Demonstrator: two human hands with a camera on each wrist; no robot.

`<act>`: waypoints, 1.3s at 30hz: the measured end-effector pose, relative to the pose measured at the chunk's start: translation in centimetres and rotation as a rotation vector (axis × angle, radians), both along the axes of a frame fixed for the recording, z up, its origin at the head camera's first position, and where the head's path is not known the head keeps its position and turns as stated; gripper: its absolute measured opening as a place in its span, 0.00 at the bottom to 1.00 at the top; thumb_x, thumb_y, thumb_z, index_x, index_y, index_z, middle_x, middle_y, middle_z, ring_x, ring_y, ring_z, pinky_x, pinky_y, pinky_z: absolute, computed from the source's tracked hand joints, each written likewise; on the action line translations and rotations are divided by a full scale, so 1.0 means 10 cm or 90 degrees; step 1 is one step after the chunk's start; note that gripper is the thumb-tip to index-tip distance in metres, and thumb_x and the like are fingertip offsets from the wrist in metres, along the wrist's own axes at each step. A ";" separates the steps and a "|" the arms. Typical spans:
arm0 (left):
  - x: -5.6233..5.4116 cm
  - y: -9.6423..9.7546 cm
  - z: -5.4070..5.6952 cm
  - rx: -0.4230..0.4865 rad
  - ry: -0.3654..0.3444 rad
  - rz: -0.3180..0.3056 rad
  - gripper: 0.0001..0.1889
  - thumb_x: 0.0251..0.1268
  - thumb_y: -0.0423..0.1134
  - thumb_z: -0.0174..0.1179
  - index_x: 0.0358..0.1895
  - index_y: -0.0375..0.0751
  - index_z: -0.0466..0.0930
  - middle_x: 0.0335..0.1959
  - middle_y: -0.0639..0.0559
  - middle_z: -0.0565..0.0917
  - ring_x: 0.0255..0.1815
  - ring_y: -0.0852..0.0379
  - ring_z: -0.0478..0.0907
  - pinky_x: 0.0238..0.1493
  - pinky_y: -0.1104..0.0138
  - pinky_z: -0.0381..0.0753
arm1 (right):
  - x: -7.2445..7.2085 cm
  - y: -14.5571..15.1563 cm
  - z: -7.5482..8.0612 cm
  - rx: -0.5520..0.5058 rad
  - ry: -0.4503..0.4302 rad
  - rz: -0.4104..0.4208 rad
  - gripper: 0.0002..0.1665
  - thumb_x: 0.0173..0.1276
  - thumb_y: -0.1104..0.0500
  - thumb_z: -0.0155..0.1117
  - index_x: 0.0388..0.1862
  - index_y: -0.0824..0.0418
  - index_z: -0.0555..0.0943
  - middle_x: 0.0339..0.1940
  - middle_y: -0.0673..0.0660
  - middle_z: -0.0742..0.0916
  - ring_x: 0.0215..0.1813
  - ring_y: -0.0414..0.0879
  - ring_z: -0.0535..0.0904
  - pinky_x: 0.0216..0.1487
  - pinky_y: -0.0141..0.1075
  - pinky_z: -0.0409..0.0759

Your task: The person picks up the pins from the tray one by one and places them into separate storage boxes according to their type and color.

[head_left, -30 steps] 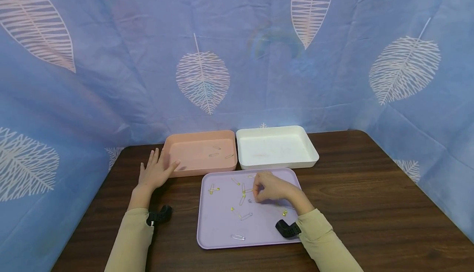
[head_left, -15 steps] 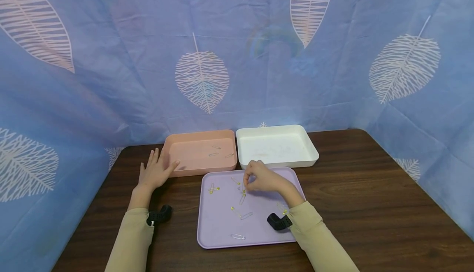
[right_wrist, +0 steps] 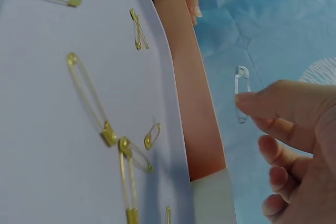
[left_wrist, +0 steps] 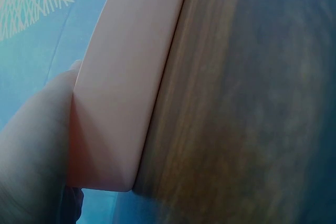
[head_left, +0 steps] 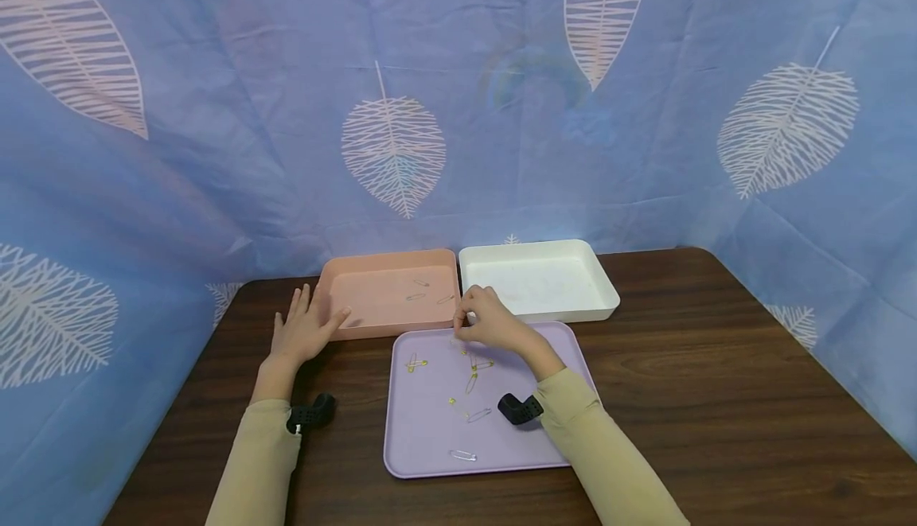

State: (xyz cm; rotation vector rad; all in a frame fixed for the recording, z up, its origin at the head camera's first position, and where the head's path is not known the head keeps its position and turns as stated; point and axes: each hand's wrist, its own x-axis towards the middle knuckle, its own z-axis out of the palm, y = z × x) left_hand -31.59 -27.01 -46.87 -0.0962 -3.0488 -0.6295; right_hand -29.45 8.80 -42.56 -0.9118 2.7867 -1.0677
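Between thumb and forefinger my right hand point(head_left: 494, 323) pinches a silver safety pin point(right_wrist: 242, 80), raised over the far edge of the lilac tray point(head_left: 423, 438). Several gold safety pins point(right_wrist: 89, 95) lie scattered on that tray, along with silver ones such as the safety pin point(head_left: 462, 455) near its front edge. My left hand point(head_left: 301, 335) rests with spread fingers on the left corner of the pink tray point(head_left: 372, 323), its thumb over the rim. Three silver pins, one of them a safety pin point(head_left: 415, 297), lie in the pink tray's right part.
A white tray point(head_left: 540, 283) stands right of the pink one, both behind the lilac tray. Beneath them is a dark wooden table point(head_left: 723, 391). A blue cloth point(head_left: 458, 136) with white leaf prints hangs behind the table.
My right hand has lifted a silver safety pin from the lilac tray and moved left and away, towards the pink tray. My left hand has stayed in place.
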 end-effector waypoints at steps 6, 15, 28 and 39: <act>-0.01 -0.01 -0.01 -0.004 0.001 -0.004 0.52 0.65 0.75 0.37 0.79 0.41 0.34 0.79 0.33 0.36 0.80 0.35 0.31 0.69 0.29 0.32 | -0.12 -0.10 0.03 0.000 0.013 -0.046 0.06 0.58 0.63 0.68 0.24 0.54 0.81 0.43 0.55 0.77 0.49 0.51 0.64 0.50 0.42 0.64; 0.01 -0.02 -0.01 -0.002 -0.001 -0.002 0.52 0.65 0.75 0.38 0.79 0.40 0.34 0.79 0.33 0.37 0.80 0.35 0.32 0.69 0.29 0.32 | -0.37 -0.19 0.02 -0.005 0.037 -0.092 0.07 0.62 0.60 0.69 0.24 0.54 0.82 0.48 0.59 0.77 0.51 0.54 0.65 0.52 0.47 0.67; -0.02 -0.01 -0.01 -0.003 0.000 0.000 0.52 0.65 0.75 0.37 0.79 0.41 0.33 0.79 0.33 0.37 0.80 0.35 0.32 0.69 0.29 0.32 | -0.74 -0.29 0.07 -0.010 0.041 -0.155 0.06 0.64 0.60 0.66 0.27 0.57 0.83 0.46 0.61 0.78 0.54 0.57 0.66 0.58 0.51 0.68; -0.01 -0.01 -0.01 -0.007 -0.003 0.001 0.52 0.65 0.75 0.37 0.79 0.41 0.33 0.79 0.33 0.37 0.80 0.35 0.32 0.69 0.29 0.32 | -1.00 -0.35 0.02 0.067 0.047 -0.170 0.09 0.64 0.59 0.67 0.24 0.57 0.83 0.53 0.63 0.80 0.59 0.57 0.70 0.67 0.51 0.65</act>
